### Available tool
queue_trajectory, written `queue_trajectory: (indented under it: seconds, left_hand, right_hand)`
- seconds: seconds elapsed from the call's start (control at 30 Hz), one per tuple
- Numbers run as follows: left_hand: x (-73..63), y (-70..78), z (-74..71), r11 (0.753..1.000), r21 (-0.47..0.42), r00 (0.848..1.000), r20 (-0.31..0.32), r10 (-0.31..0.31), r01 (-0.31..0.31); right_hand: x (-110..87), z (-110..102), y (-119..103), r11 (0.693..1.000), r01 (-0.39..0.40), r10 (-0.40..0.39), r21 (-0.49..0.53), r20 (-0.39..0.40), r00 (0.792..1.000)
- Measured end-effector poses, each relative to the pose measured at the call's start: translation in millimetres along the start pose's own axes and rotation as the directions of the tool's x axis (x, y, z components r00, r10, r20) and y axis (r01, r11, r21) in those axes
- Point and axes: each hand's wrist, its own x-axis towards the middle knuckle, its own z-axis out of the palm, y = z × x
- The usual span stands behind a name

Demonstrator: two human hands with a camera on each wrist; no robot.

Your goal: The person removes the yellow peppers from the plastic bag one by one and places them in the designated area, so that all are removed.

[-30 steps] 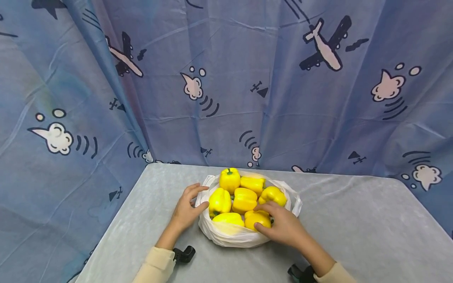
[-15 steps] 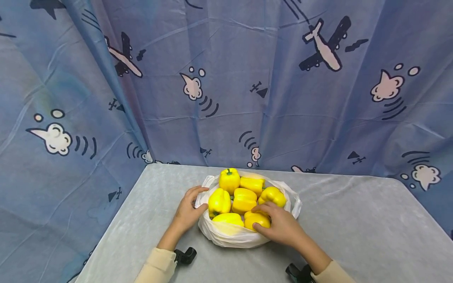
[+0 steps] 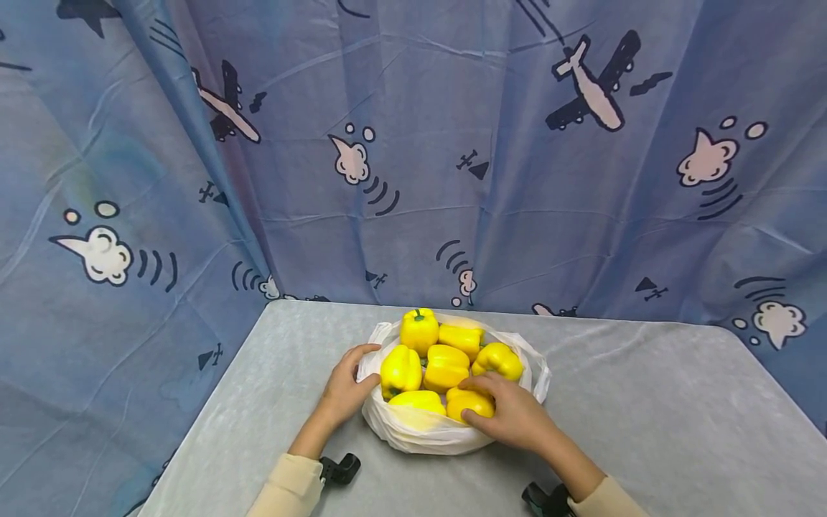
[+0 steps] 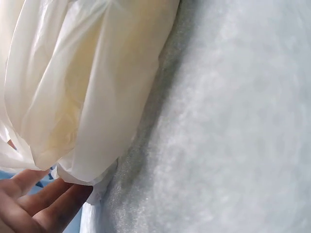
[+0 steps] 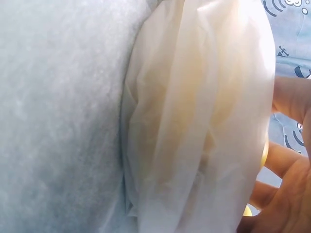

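Note:
Several yellow bell peppers [image 3: 446, 368] fill a white plastic bag [image 3: 429, 439], its mouth spread wide on the table. My right hand [image 3: 513, 413] reaches over the bag's front right rim, thumb and fingers around the nearest yellow bell pepper [image 3: 466, 404]. At the left rim, my left hand [image 3: 345, 388] rests against the bag with thumb and fingers spread apart. The left wrist view shows its fingers [image 4: 60, 206] fairly straight, tips at the plastic bag [image 4: 97, 97]. In the right wrist view, the bag's side [image 5: 194, 111] hides most of the peppers beyond it.
A grey-white cloth covers the table [image 3: 646, 402]. Behind and to the left hangs a blue curtain [image 3: 413, 179] printed with airplanes. A black wrist device [image 3: 340, 469] sits below the left hand, another black device [image 3: 545, 497] below the right.
My left hand shifts very slightly at the bag's rim. The right hand's fingers stay around the same bell pepper, and the bag and peppers keep their places.

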Motion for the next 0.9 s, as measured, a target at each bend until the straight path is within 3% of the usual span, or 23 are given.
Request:
queue_trajectory:
  seconds: [0.9]
  left_hand:
    - [-0.2,5.5,-0.1,1.000,-0.010,1.000,0.002,0.021,-0.021]
  right_hand:
    - [-0.1,1.9,-0.9,0.990,-0.037,0.047,0.133,-0.069,0.997]
